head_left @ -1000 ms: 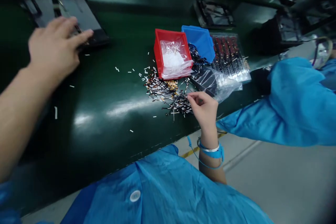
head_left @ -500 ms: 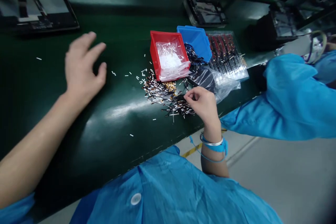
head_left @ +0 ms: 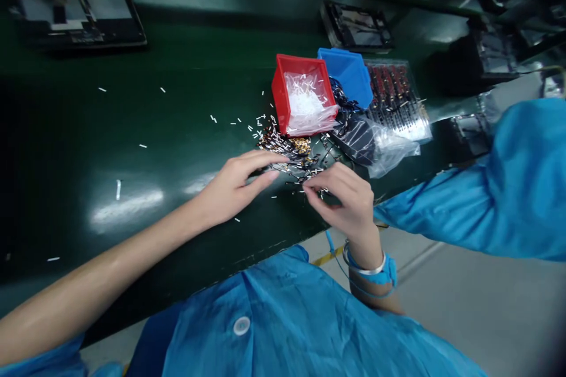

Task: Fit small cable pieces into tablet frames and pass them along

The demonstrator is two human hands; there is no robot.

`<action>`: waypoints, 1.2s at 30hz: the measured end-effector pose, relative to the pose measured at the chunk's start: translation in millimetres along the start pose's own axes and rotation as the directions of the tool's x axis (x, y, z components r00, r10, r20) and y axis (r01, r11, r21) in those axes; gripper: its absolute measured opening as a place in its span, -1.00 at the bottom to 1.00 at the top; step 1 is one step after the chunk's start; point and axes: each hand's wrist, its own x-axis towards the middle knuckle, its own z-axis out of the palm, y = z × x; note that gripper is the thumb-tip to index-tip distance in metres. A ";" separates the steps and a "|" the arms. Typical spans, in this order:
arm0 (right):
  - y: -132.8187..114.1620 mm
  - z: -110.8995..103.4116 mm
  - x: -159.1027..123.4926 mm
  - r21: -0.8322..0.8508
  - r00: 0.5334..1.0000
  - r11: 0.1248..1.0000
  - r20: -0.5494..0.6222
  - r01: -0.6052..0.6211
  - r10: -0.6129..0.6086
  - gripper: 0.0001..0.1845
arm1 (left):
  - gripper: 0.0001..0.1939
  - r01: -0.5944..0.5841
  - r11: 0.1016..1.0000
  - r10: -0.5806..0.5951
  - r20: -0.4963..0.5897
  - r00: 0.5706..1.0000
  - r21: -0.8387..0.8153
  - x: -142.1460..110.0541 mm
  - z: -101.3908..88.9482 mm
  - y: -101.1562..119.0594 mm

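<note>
A pile of small black, white and coppery parts (head_left: 276, 142) lies on the green table in front of the red bin, with a little heap of gold pieces (head_left: 302, 145) in it. My left hand (head_left: 234, 185) reaches to the pile's near left side, fingers stretched out and thumb apart, with nothing visible in it. At the near right side of the pile, my right hand (head_left: 347, 194) has its thumb and fingertips pinched together. Whatever they hold, if anything, is too small to make out. A blue band and a metal bracelet circle the right wrist.
Behind the pile stand a red bin (head_left: 280, 94) with white pieces in a bag and a blue bin (head_left: 349, 73). A clear bag (head_left: 389, 150) and a tray of parts (head_left: 395, 94) lie to the right. Opened devices (head_left: 358, 26) sit farther back. Another person's blue sleeve (head_left: 522, 182) is at right.
My left hand has come from the far left to the pile, and several more white pieces now lie on the table at left. My right hand stays at the pile, still pinched.
</note>
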 end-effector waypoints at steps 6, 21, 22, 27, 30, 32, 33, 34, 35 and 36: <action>-11.6 12.3 14.9 -0.133 0.975 0.967 -0.028 0.215 -0.221 -0.86 | -0.73 0.335 0.873 -0.196 0.374 0.907 -0.355 0.5 -3.2 5.6; -27.2 30.6 23.4 -0.154 0.987 0.988 -0.157 0.016 -0.041 -0.86 | -0.64 0.272 0.913 -0.232 0.161 0.959 -0.303 -7.1 -1.1 9.4; -27.8 31.6 23.7 -0.169 0.987 0.986 -0.157 0.006 -0.033 -0.86 | -0.64 0.269 0.920 -0.230 0.163 0.959 -0.286 -7.3 -1.4 9.6; -29.8 38.7 25.0 -0.154 0.978 0.987 -0.206 -0.045 0.012 -0.89 | -0.76 0.315 0.891 -0.285 0.137 0.949 -0.327 -6.0 -1.8 10.9; -30.5 41.8 25.5 -0.123 0.980 0.992 -0.201 -0.036 0.011 -0.85 | -0.80 0.334 0.883 -0.329 0.072 0.942 -0.330 -4.9 -2.4 10.7; -31.8 43.1 25.8 -0.115 0.983 0.993 -0.184 -0.026 0.004 -0.86 | -0.81 0.315 0.903 -0.321 0.029 0.947 -0.292 -5.1 -3.0 10.3; -32.5 43.5 26.1 -0.114 0.984 0.993 -0.178 -0.022 0.001 -0.87 | -0.81 0.299 0.920 -0.307 0.010 0.952 -0.254 -5.4 -3.2 10.1; -33.1 43.8 26.5 -0.115 0.985 0.993 -0.170 -0.019 0.000 -0.88 | -0.81 0.282 0.937 -0.289 -0.006 0.957 -0.208 -5.8 -3.5 10.0; -33.1 43.8 27.1 -0.118 0.987 0.993 -0.160 -0.017 -0.002 -0.88 | -0.80 0.267 0.950 -0.272 -0.014 0.962 -0.162 -6.2 -3.7 9.8; -32.4 43.4 28.3 -0.121 0.988 0.992 -0.152 -0.014 -0.005 -0.88 | -0.79 0.257 0.958 -0.260 -0.010 0.966 -0.128 -6.3 -4.0 9.5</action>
